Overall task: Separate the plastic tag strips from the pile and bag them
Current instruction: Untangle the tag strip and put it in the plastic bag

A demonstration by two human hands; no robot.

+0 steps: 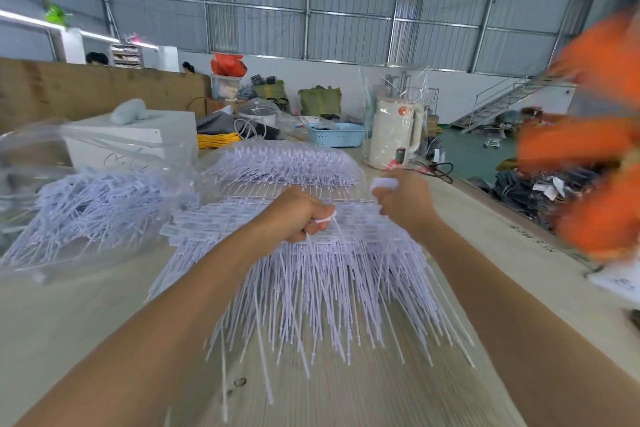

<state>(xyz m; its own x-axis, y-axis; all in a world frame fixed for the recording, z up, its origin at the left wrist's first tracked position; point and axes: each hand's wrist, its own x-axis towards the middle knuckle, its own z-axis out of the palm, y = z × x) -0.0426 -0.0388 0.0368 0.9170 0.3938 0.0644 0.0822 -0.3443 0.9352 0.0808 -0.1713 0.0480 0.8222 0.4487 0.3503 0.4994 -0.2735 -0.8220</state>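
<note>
A broad pile of white plastic tag strips [322, 274] fans out across the table in front of me, thin tails pointing toward me. My left hand [299, 215] is curled above the pile's label end and pinches a white tag strip. My right hand [401, 199] is fisted just to the right, gripping a white bundle of tag heads at its top. A second heap of tag strips [287, 165] lies farther back. At the left, a clear plastic bag [79, 204] holds more tag strips.
A white box [138, 135] stands at the back left. A cream kettle in plastic wrap [394, 135] and a blue basket [337, 135] sit at the table's far end. Blurred orange shapes [595, 135] fill the right side. The table edge runs along the right.
</note>
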